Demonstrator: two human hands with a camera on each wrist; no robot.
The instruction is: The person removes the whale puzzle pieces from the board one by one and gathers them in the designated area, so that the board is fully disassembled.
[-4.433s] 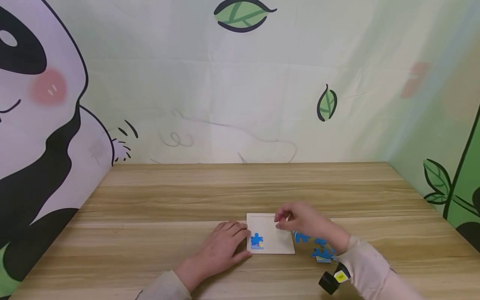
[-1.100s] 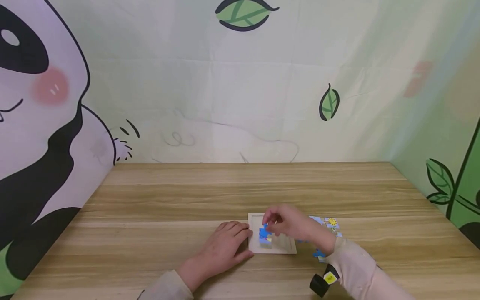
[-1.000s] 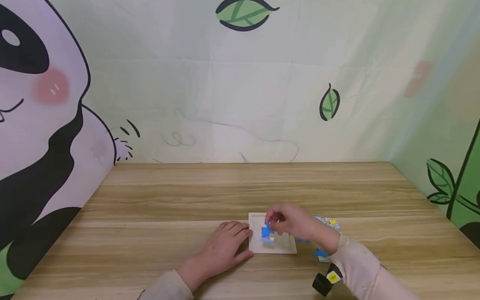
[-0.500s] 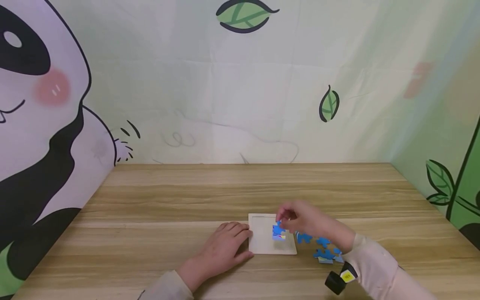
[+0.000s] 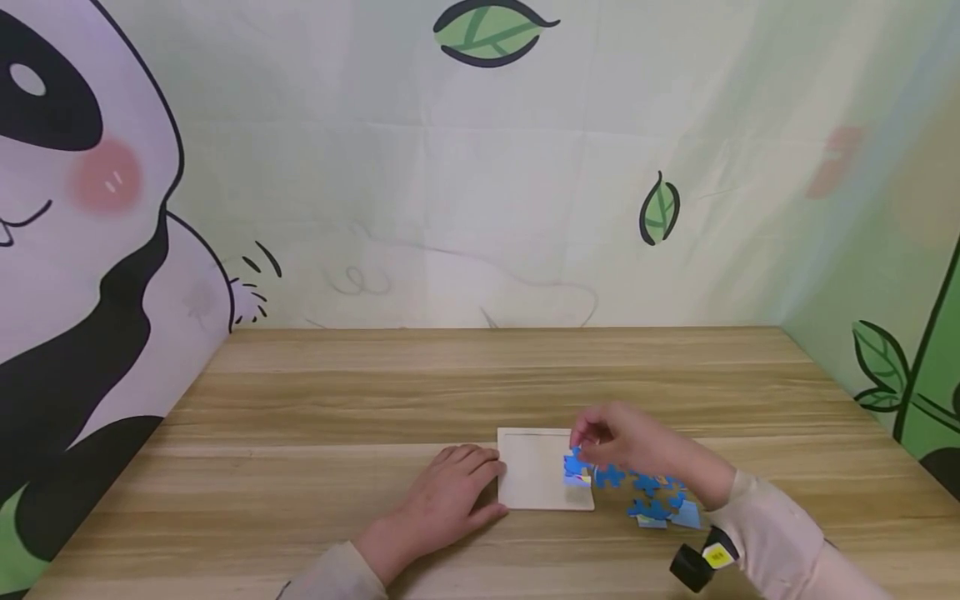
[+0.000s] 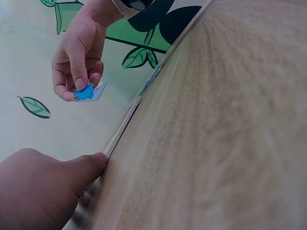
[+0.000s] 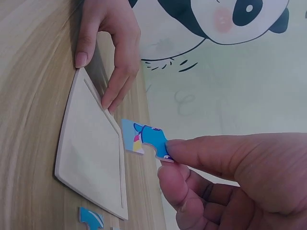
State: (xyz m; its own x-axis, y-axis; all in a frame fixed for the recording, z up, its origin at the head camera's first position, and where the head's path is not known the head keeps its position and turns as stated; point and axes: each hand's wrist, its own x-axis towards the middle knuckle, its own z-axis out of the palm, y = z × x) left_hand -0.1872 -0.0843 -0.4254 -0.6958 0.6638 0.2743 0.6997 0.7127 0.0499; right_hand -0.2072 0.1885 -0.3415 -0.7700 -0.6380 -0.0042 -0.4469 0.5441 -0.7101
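My right hand (image 5: 626, 437) pinches a blue jigsaw puzzle piece (image 7: 152, 135) between thumb and fingers, above the right side of a pale wooden puzzle tray (image 5: 528, 483). Pink, yellow and white marks show on the piece in the right wrist view. The tray lies flat, its bare inside framed by a low rim. At its left edge rests my left hand (image 5: 442, 500), fingers fairly straight. Its thumb (image 6: 91, 165) touches the near corner in the left wrist view.
Several loose blue puzzle pieces (image 5: 651, 508) lie on the wooden table right of the tray, partly hidden under my right forearm. A black device with a yellow label (image 5: 717, 556) is on my right wrist. A wall printed with a panda and leaves stands behind the table.
The piece lay in the tray's near left corner at first. My right hand has since picked it up and carried it rightward over the tray. My left hand has stayed at the edge.
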